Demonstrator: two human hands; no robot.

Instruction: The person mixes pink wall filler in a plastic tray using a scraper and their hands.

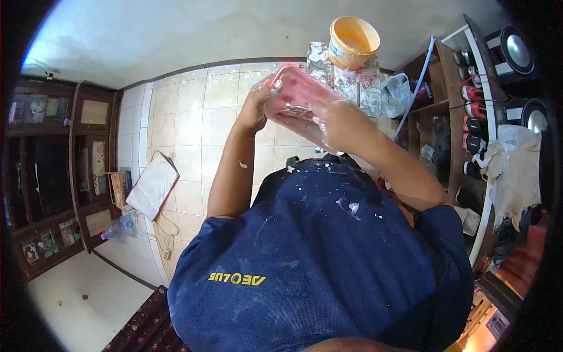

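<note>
Both hands, left hand (253, 108) and right hand (341, 122), grip the pink tray (296, 94) between their fingers.

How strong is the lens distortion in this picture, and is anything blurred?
Head view: strong fisheye, the shelves bend and the corners go black; both hands, left hand and right hand, look slightly soft on the red plastic-wrapped pack; lighting even.

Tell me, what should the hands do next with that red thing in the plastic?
Probably keep peeling the clear plastic wrap off. Both hands grip the red pack: the left hand steadies its far end while the right hand pinches the wrap at the near edge, where it looks loose.
</note>
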